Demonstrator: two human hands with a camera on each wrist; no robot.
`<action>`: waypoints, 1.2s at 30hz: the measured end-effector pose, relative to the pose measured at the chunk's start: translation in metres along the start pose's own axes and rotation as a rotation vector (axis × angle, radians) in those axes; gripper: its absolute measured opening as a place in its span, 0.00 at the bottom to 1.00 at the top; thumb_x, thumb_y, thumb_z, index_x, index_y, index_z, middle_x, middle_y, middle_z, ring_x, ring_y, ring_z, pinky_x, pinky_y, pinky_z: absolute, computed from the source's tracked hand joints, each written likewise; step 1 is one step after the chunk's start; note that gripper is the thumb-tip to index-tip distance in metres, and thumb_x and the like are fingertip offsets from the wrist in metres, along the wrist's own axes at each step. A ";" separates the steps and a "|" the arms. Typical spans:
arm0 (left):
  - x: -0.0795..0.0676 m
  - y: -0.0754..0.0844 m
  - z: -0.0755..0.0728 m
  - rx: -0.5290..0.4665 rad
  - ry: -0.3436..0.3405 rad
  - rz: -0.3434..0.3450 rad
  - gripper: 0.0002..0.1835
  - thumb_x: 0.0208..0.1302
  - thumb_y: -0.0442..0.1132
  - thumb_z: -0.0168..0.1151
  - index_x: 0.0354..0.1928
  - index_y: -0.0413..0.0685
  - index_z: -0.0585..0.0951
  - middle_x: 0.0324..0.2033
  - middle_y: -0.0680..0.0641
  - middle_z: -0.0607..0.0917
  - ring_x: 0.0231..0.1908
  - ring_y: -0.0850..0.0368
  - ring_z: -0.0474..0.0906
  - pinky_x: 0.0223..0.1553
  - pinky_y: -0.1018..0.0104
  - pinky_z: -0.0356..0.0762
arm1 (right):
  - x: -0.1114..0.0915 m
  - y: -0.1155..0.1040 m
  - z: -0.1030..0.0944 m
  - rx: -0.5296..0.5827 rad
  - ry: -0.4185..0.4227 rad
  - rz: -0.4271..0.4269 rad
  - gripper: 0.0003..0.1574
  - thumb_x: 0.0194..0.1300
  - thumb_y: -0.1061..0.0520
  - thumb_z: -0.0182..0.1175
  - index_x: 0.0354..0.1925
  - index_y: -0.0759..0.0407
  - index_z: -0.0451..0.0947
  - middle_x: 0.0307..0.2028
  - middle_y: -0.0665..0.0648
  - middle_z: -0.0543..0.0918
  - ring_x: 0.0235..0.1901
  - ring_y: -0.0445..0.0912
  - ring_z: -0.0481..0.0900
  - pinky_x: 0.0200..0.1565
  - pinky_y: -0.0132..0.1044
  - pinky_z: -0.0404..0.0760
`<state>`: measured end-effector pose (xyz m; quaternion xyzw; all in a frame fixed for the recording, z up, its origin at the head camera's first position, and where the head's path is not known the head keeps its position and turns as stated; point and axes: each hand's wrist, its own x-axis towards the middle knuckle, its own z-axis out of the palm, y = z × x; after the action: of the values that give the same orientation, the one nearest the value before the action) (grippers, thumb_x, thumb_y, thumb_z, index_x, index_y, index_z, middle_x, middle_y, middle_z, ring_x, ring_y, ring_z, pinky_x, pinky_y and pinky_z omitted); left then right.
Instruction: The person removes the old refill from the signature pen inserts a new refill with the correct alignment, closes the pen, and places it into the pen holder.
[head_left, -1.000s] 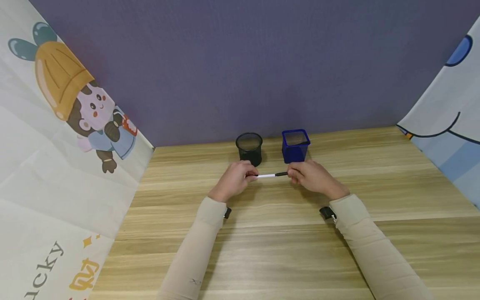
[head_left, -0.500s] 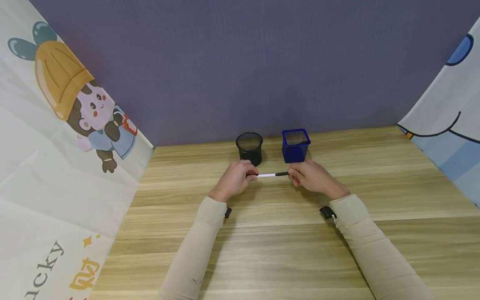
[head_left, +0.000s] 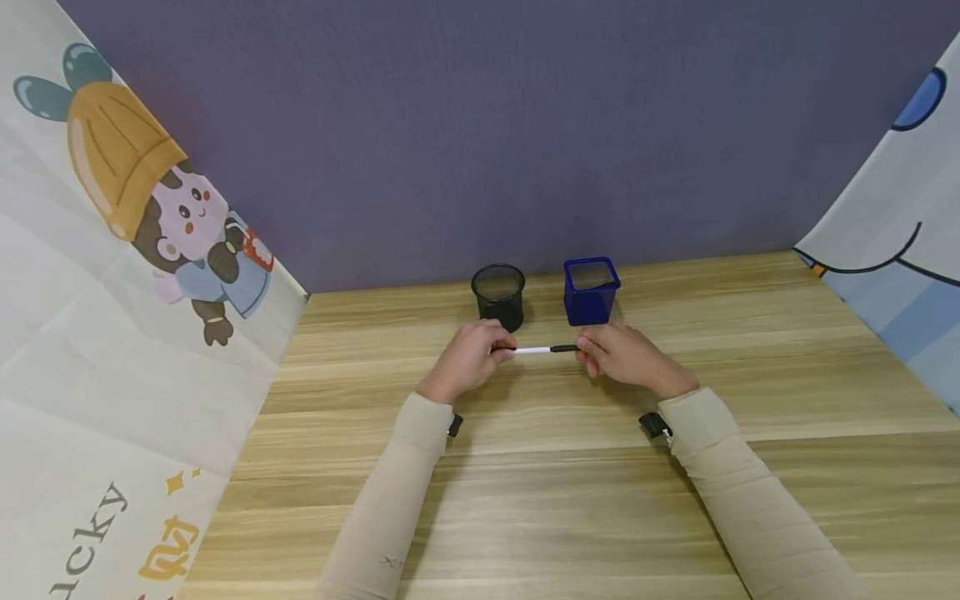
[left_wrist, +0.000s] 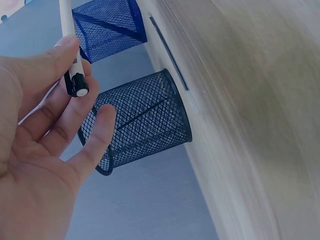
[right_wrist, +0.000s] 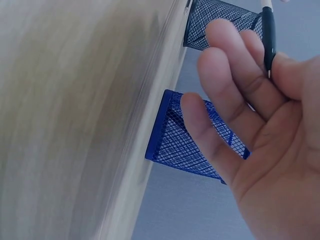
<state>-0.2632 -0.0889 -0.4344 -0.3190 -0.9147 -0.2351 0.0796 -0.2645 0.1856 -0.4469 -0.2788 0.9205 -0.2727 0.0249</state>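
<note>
A pen [head_left: 532, 351] with a white barrel and black ends is held level between both hands, above the table. My left hand [head_left: 468, 357] pinches its black clip end between thumb and fingertips. My right hand [head_left: 624, 357] pinches the black grip near the tip; its other fingers are loosely bent in the right wrist view. Just beyond the left hand stands a round black mesh pen holder [head_left: 500, 300]. A square blue mesh pen holder [head_left: 589, 296] stands upright beyond the right hand. Something dark and slanted shows in the blue holder; its kind is unclear.
The wood-grain table [head_left: 555, 500] meets a purple-grey panel [head_left: 525, 125] behind the holders. Printed cloths [head_left: 97, 333] hang at both sides. In the left wrist view a thin dark strip [left_wrist: 168, 51] shows on the tabletop; I cannot tell what it is.
</note>
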 end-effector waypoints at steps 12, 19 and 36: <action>-0.001 -0.001 -0.001 -0.031 0.011 0.006 0.05 0.59 0.37 0.68 0.38 0.49 0.87 0.31 0.55 0.82 0.31 0.66 0.77 0.33 0.73 0.77 | 0.000 -0.002 -0.002 -0.005 -0.003 0.020 0.23 0.78 0.49 0.42 0.34 0.55 0.80 0.20 0.44 0.80 0.19 0.38 0.73 0.32 0.36 0.73; 0.000 -0.003 -0.001 -0.036 0.022 0.006 0.05 0.58 0.36 0.69 0.37 0.48 0.87 0.31 0.54 0.83 0.30 0.66 0.77 0.32 0.75 0.76 | -0.002 -0.001 -0.005 0.038 0.005 0.036 0.22 0.74 0.39 0.44 0.45 0.50 0.78 0.26 0.49 0.83 0.21 0.40 0.76 0.29 0.36 0.74; -0.001 -0.006 -0.002 -0.034 0.015 -0.017 0.05 0.59 0.37 0.68 0.37 0.47 0.87 0.30 0.54 0.82 0.30 0.65 0.77 0.32 0.74 0.76 | -0.003 -0.003 -0.005 0.052 0.021 0.011 0.04 0.69 0.50 0.58 0.40 0.47 0.74 0.25 0.53 0.83 0.17 0.40 0.73 0.22 0.35 0.72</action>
<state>-0.2663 -0.0943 -0.4349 -0.3105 -0.9127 -0.2535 0.0790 -0.2617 0.1877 -0.4411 -0.2700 0.9148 -0.2994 0.0243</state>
